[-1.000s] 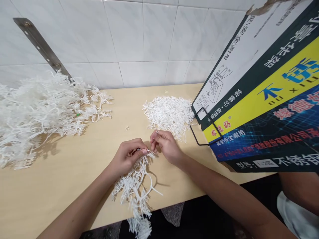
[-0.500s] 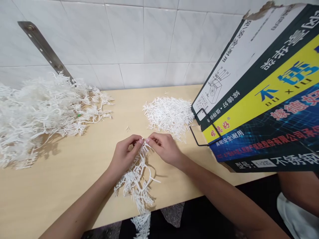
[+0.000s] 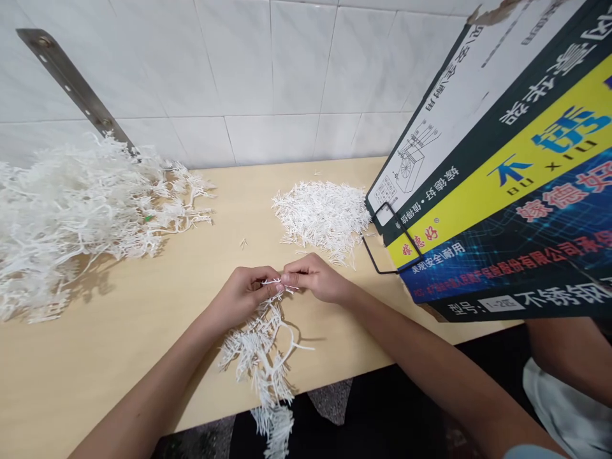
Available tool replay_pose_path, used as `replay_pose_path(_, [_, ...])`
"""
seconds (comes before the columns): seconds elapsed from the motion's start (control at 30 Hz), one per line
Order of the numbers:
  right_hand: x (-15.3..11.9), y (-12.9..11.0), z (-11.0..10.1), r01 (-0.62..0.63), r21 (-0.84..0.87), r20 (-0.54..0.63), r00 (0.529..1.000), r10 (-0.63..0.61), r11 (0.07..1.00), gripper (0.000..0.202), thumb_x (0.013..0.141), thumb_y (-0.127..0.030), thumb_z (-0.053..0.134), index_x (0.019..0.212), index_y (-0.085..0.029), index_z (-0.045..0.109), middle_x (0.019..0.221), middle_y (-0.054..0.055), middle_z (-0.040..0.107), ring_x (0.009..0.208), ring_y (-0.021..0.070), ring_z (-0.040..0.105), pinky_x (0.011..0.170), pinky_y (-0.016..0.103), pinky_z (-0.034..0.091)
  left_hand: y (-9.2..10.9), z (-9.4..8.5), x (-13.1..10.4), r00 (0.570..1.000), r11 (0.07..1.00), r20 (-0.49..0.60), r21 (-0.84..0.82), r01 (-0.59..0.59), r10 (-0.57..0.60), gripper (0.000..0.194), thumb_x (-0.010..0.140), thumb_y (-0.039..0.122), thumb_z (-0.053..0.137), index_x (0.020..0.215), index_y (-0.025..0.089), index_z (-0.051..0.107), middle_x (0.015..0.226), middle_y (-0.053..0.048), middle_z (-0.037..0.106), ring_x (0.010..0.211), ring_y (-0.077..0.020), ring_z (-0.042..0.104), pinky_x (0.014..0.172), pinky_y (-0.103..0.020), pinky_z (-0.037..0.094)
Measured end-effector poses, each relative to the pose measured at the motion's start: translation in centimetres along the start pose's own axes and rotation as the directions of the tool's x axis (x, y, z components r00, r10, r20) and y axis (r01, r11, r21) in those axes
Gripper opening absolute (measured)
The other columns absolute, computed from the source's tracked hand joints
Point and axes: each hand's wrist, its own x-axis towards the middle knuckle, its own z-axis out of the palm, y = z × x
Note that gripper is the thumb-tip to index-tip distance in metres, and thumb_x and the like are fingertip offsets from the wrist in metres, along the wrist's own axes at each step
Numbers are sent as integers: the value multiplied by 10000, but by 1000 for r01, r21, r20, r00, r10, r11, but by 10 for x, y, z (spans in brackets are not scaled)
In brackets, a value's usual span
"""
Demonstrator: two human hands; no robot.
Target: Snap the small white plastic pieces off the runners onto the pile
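Note:
Both hands meet near the middle of the table, their fingertips pinched at the top of a white branching plastic strand [image 3: 270, 363]. My left hand [image 3: 246, 293] is closed on the strand's upper end. My right hand [image 3: 315, 278] pinches a small white sprig of it right beside the left fingertips. From the hands the strand trails toward me, and its lower end hangs over the table's front edge. Just beyond my right hand lies a heap of small white plastic sprigs [image 3: 322, 217]. One loose sprig [image 3: 243, 242] lies apart, left of that heap.
A large tangled pile of white branching strands [image 3: 86, 217] covers the left of the table [image 3: 143, 357]. On the right stands a tall printed cardboard box [image 3: 478, 191] with a black wire frame [image 3: 382, 273] at its corner. A metal bracket [image 3: 71, 80] slants against the tiled wall. Another person's arm [image 3: 568, 350] shows at lower right.
My fingertips have shifted slightly along the strand, and a sprig now lies across between them. The whole view has moved a little. The piles look the same.

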Motion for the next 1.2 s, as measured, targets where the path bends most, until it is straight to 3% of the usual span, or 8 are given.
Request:
replay_pose_path(0.1, [4, 5, 1, -20, 202, 65, 998, 7, 979, 463, 925, -481, 632, 590, -180, 525, 522, -44, 421, 511, 101, 351, 534, 266, 238, -2, 2, 1, 1000, 998, 20, -64, -22, 23, 307, 908, 445, 681, 886, 146, 747, 755, -46, 681, 659, -148, 532, 617, -262, 388])
replay_pose_path(0.23, [7, 10, 7, -7, 389, -49, 998, 28, 921, 451, 886, -420, 668, 564, -185, 457, 533, -59, 339, 510, 91, 262, 527, 276, 175, -4, 6, 6, 999, 985, -29, -171, -31, 26, 330, 873, 470, 712, 807, 148, 693, 655, -1, 583, 589, -120, 458, 566, -243, 333])
replay_pose_path(0.57, [6, 7, 15, 8, 445, -162, 984, 71, 896, 449, 832, -394, 690, 542, -198, 409, 525, -60, 318, 509, 92, 240, 525, 280, 151, -4, 7, 11, 999, 966, -43, -256, -24, 14, 332, 816, 450, 763, 722, 154, 646, 587, 32, 498, 547, -101, 392, 553, -245, 292])
replay_pose_path(0.73, [10, 7, 4, 147, 636, -341, 934, 105, 758, 466, 840, -371, 622, 575, -233, 265, 515, -94, 170, 458, 81, 141, 474, 269, 192, -13, 2, 2, 1000, 968, -2, -252, 2, -3, 349, 804, 437, 791, 686, 144, 643, 615, 5, 517, 582, -112, 427, 560, -252, 299])
replay_pose_path(0.83, [13, 9, 7, 96, 511, -329, 940, 91, 854, 407, 894, -415, 649, 625, -209, 425, 529, -84, 293, 457, 77, 279, 474, 250, 275, -14, 3, 1, 990, 946, -112, -320, 43, -83, 336, 807, 456, 795, 763, 146, 674, 595, 15, 492, 525, -94, 384, 505, -241, 254])
replay_pose_path(0.9, [14, 11, 13, 67, 395, -372, 924, 92, 916, 274, 923, -455, 643, 869, -187, 614, 644, -46, 495, 510, 90, 439, 492, 242, 373, -13, 6, 4, 971, 933, -197, -356, 57, -135, 335, 815, 470, 792, 820, 152, 688, 567, 37, 455, 485, -79, 344, 476, -232, 222])
replay_pose_path(1.03, [14, 9, 18, 21, 287, -441, 891, 113, 958, 494, 975, -484, 569, 1415, -275, 493, 1112, 56, 669, 605, 96, 594, 515, 250, 485, -7, 12, 9, 948, 938, -280, -343, 51, -154, 327, 814, 465, 798, 866, 159, 696, 575, 39, 489, 516, -93, 431, 489, -220, 308])
replay_pose_path(1.2, [5, -2, 17, 19, 13, -261, 965, -15, 1000, 383, 993, -546, 538, 973, -191, 679, 743, 0, 625, 611, 110, 547, 572, 242, 419, -6, 15, 7, 960, 933, -263, -359, -10, -91, 376, 835, 436, 794, 1068, 192, 627, 632, 56, 534, 540, -89, 447, 521, -216, 346])
